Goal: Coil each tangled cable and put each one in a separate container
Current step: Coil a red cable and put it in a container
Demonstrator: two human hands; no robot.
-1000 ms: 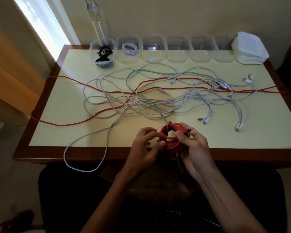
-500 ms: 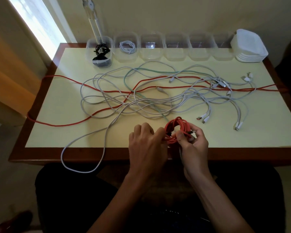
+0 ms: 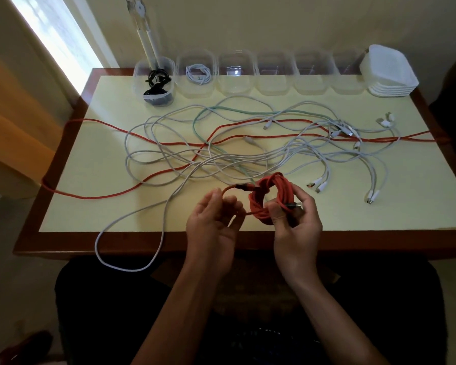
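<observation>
Red coil nearly wrapped, tail end next

The red coil (image 3: 270,200) hovers over the surface (image 3: 90,180) near its 6 o'clock edge. The right hand (image 3: 295,219) pinches the coil at its 4 o'clock side, one plug poking out by the thumb. The left hand (image 3: 213,219), palm up, curls round the loose tail. I'd keep the tail taut, tuck it snugly through, then use the empty box (image 3: 236,72) at 12 o'clock.

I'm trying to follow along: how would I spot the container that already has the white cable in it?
Look at the row of clear containers along the far edge of the table. The container with the white cable is second from the left, beside the one holding a black cable. Only it holds a small white coil; those to its right look empty.
</observation>
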